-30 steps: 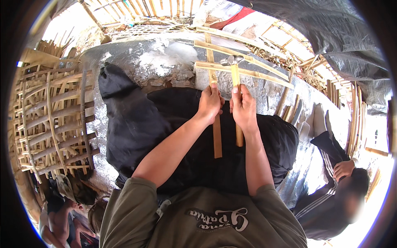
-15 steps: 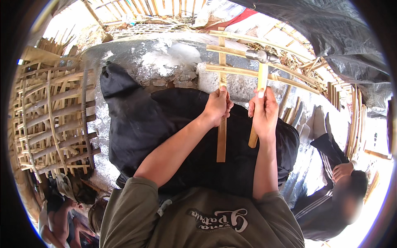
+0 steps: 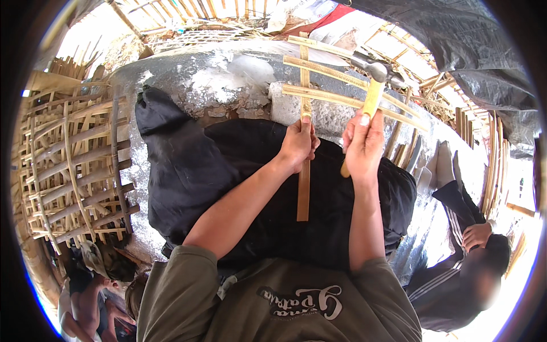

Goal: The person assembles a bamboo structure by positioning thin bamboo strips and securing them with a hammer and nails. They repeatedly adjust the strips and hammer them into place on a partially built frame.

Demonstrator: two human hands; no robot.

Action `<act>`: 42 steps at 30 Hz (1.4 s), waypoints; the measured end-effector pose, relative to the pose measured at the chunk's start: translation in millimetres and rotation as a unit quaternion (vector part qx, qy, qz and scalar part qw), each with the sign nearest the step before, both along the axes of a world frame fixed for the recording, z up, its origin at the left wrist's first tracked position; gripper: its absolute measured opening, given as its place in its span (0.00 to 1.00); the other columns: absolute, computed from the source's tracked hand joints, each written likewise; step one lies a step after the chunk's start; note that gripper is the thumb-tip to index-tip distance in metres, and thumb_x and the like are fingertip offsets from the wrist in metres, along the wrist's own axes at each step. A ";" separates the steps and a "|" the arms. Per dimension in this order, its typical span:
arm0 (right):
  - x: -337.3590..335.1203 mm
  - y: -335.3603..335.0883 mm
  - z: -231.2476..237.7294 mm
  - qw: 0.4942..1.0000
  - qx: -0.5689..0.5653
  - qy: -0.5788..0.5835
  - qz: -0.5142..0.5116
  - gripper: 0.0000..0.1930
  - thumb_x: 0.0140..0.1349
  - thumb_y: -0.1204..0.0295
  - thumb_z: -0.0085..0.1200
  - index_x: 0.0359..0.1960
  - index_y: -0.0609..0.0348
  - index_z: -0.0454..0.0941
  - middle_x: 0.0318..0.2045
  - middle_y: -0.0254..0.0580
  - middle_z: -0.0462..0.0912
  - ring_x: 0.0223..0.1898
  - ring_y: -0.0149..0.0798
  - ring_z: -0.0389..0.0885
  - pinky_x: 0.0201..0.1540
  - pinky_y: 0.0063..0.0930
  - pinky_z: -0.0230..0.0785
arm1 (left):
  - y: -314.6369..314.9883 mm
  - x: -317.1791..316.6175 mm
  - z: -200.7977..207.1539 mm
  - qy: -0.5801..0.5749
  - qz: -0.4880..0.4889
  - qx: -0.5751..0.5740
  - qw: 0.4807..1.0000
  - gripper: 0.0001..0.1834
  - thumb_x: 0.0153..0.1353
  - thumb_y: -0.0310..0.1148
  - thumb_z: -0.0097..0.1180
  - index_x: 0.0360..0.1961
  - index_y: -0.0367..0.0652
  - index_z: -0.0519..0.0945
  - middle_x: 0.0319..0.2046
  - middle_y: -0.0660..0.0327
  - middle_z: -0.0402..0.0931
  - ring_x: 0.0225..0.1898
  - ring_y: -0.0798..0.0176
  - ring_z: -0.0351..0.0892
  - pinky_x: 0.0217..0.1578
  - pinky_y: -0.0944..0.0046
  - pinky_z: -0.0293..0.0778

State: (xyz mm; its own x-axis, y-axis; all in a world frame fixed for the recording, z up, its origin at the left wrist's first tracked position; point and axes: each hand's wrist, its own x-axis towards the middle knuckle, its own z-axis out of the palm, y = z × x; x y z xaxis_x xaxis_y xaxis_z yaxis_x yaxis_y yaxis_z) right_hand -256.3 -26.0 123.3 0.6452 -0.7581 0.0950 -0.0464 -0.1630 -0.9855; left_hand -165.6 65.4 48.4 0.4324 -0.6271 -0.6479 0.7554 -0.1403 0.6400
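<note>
My left hand (image 3: 299,145) is closed round an upright bamboo slat (image 3: 303,194), just below the lowest of three crosswise slats. The lower crosswise slat (image 3: 327,96), the middle one (image 3: 325,70) and the top one (image 3: 316,44) cross the upright and run off to the right. In my right hand (image 3: 363,145) is a hammer (image 3: 374,98) with a yellowish handle and a metal head. Its head is raised over the right part of the crosswise slats, tilted to the right. The handle's lower end shows just below my fingers.
Black cloth (image 3: 250,188) covers my legs. A pale stone block (image 3: 285,108) lies behind the slats. At left stands a woven bamboo panel (image 3: 80,165). Another person (image 3: 456,268) sits at right, and part of a further person (image 3: 85,302) shows at lower left.
The hammer has swung up and tipped to the right, away from the slats' crossing. My right hand has turned with it. My left hand keeps its hold on the upright slat.
</note>
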 end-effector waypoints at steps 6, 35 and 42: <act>4.3 -7.8 4.5 0.961 -0.223 0.163 -0.007 0.07 0.75 0.70 0.47 0.41 0.61 0.71 0.19 0.52 0.74 0.19 0.52 0.76 0.24 0.42 0.64 | 1.9 2.9 0.7 0.055 0.005 -0.031 0.998 0.20 0.79 0.53 0.36 0.35 0.50 0.67 0.19 0.68 0.62 0.17 0.75 0.58 0.16 0.73 0.53; 22.4 6.8 -19.3 0.875 -0.317 0.360 0.059 0.08 0.73 0.67 0.49 0.40 0.60 0.72 0.20 0.63 0.79 0.27 0.67 0.81 0.26 0.58 0.71 | 1.0 2.3 -10.3 0.040 0.018 -0.032 0.999 0.22 0.79 0.52 0.35 0.32 0.49 0.68 0.18 0.67 0.66 0.16 0.73 0.62 0.14 0.70 0.59; 23.2 10.0 1.1 0.911 -0.248 0.328 0.036 0.09 0.73 0.65 0.48 0.41 0.59 0.73 0.21 0.63 0.80 0.30 0.70 0.81 0.32 0.62 0.73 | 2.4 -2.7 -14.9 0.009 0.006 -0.005 1.000 0.25 0.79 0.52 0.36 0.29 0.47 0.69 0.17 0.67 0.64 0.16 0.72 0.65 0.14 0.69 0.61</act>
State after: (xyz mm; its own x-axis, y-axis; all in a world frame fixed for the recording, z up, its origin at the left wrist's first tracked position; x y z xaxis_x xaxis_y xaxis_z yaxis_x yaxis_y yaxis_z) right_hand -233.1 -16.0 124.4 0.7326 -0.6806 -0.0097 -0.5704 -0.6062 -0.5542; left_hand -168.3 67.8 33.5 0.4276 -0.6290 -0.6492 0.7690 -0.1245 0.6271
